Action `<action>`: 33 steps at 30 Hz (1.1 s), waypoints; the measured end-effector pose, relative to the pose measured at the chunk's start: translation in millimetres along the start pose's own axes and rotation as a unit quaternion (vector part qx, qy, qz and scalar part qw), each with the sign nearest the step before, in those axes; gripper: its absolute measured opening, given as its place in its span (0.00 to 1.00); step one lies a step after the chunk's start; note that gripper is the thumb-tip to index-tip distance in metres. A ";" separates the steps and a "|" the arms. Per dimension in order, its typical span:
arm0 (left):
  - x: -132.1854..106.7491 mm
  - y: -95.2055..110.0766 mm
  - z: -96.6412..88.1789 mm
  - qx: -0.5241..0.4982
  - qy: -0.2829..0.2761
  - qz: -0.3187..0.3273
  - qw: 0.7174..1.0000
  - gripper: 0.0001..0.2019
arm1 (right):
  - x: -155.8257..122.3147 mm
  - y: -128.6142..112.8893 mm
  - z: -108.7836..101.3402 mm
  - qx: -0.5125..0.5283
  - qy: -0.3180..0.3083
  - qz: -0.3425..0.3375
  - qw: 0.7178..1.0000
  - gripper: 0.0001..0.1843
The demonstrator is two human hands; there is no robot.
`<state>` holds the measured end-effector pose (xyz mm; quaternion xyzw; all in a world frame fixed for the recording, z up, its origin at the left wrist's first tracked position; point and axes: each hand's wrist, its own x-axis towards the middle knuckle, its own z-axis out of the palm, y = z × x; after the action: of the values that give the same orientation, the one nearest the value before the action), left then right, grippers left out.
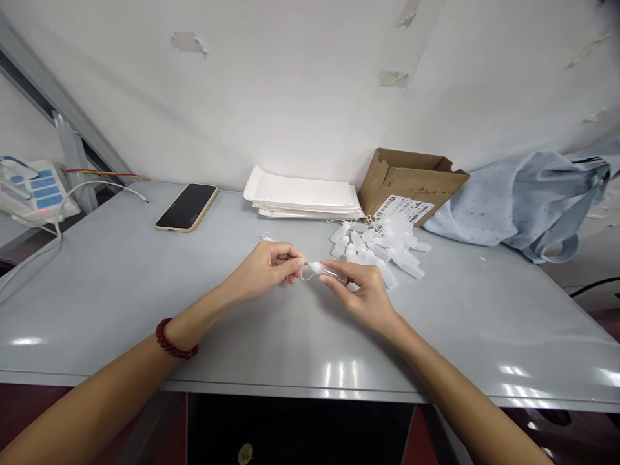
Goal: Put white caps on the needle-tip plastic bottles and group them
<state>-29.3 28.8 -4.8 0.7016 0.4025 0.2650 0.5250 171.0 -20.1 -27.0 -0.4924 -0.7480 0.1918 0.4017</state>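
Over the middle of the table, my right hand (361, 287) grips a small clear dropper bottle (334, 274) between thumb and fingers. The bottle lies nearly level, its white neck towards the left. At its narrow tip, my left hand (276, 268) is closed in a pinch, and the fingers partly hide what is there. A thin white loop hangs below the neck, near the left fingertips. Just behind the right hand lies a loose pile of similar translucent bottles (372, 242), some with thin white strings. Beyond the left hand is a small white piece with a loop (266, 237).
A stack of white padded envelopes (305, 194) stands by the wall, beside an open cardboard box (411, 184). Light blue cloth (513, 194) lies at the right. To the left are a phone (187, 206), a white cable (61, 216) and a power strip (41, 190) on the grey table (145, 284).
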 end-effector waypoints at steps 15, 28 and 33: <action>2.2 -0.1 -6.9 -0.049 0.075 0.044 0.995 0.13 | -0.6 -8.0 8.6 0.047 0.032 -0.001 0.998 0.11; -0.2 1.7 -2.6 -0.018 0.081 0.023 0.996 0.10 | -1.8 -6.7 8.8 0.038 0.054 -0.008 0.998 0.10; 0.3 -1.6 -0.4 -0.002 0.071 0.021 0.997 0.10 | -3.0 -4.4 10.8 0.016 0.054 -0.031 0.998 0.10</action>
<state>-29.8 29.5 -6.3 0.6883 0.4236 0.3260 0.4905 160.5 -23.5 -31.8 -0.4719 -0.7372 0.1645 0.4548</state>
